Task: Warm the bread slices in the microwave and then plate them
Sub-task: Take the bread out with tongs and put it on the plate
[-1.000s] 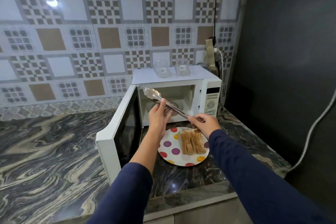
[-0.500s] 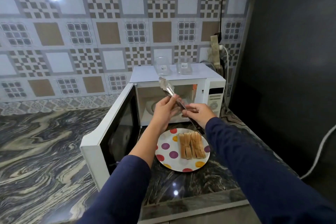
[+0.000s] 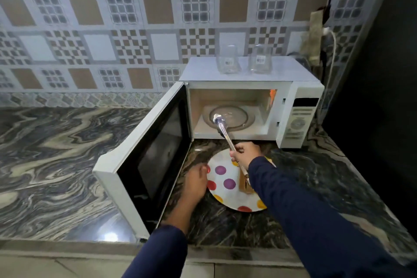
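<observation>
Two clear glass jars (image 3: 228, 62) (image 3: 260, 61) with barcode stickers stand upright side by side, apart, before a patterned tiled wall (image 3: 112, 29). A swirled grey marble bench (image 3: 56, 165) runs along it. At right a beige power strip (image 3: 314, 38) hangs beside a white cable (image 3: 334, 52), next to a dark wall (image 3: 383, 97)

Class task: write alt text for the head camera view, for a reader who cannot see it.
A person's right hand holds metal tongs pointing toward an open white microwave, while the left hand is at the rim of a polka-dot plate of bread slices on a marbled counter.
</observation>
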A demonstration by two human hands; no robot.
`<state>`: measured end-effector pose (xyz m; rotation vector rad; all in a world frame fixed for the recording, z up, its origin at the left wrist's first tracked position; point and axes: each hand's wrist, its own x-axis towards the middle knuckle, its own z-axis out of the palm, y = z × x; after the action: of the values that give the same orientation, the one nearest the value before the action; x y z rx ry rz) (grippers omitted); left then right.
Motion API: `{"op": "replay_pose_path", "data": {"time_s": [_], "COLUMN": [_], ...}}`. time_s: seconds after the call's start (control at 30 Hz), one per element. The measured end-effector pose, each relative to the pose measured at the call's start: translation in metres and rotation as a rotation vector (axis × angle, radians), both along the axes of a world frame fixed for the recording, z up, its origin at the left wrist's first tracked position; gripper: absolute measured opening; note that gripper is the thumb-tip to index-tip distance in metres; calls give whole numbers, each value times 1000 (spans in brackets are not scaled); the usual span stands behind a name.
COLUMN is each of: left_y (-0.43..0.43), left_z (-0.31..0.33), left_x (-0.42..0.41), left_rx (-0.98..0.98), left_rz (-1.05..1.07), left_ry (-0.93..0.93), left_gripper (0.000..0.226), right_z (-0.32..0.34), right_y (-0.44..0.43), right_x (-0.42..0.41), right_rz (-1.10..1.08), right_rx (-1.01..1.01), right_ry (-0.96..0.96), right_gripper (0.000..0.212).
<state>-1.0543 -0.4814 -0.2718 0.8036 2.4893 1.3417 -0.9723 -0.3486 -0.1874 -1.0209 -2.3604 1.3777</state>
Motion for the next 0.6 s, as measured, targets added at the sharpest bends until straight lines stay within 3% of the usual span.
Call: {"op": "replay_pose_path", "data": {"time_s": [0.13,0.33,0.6], "left_y": [-25,-32,-34], "left_z": [-50,-68,-78], "left_x": [12,18,21], "left_rx": [-187,-287,-300], "left_rz": [22,-23,-1], "left_ry": [7,122,268], "left_gripper": [41,48,47], "right_z": [-35,-73,-78], "right_y": [-11,-22,-18], "right_x": [-18,-32,-43], "right_rz": [2,183,140], "right_rx": [-133,127,252], "right_ry": [-124,-387,-437], "right_gripper": [10,36,31]}}
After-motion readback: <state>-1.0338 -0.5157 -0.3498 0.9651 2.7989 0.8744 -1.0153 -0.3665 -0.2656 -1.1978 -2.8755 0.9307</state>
